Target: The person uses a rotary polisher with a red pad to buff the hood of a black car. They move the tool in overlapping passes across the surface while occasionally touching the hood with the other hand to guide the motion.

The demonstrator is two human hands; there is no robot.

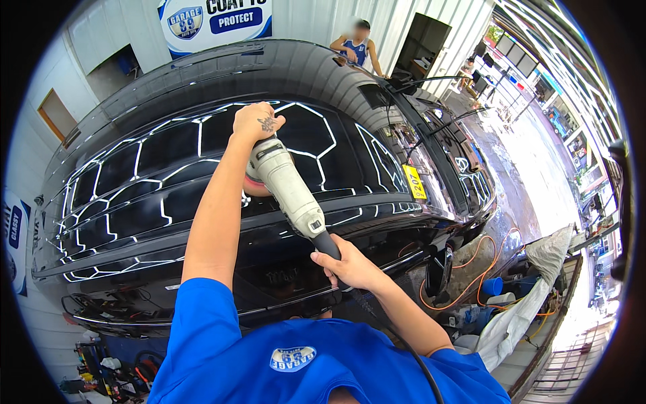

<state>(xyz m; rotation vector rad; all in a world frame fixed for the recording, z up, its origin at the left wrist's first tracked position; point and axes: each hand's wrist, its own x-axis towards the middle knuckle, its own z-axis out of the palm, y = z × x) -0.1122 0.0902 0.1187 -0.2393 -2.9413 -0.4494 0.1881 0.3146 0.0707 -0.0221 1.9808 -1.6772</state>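
My left hand [257, 121] is closed over the front end of a pale grey car polisher [287, 184], around its front handle, which the hand mostly hides. My right hand [348, 262] grips the black rear handle, with the thumb on top. Partly hidden under the machine's head, a reddish polishing pad [256, 187] is over the glossy black car roof [192, 187]; whether it touches or spins I cannot tell. A black power cord [416, 361] runs from the rear handle back past my right arm.
A person [357, 48] leans on the car's far side. Wiper arms [451, 121] stand raised by the windshield. An orange hose [477, 275] and blue container [492, 286] lie at the right. Bottles and tools [108, 371] crowd the lower left. Hexagonal lights reflect in the roof.
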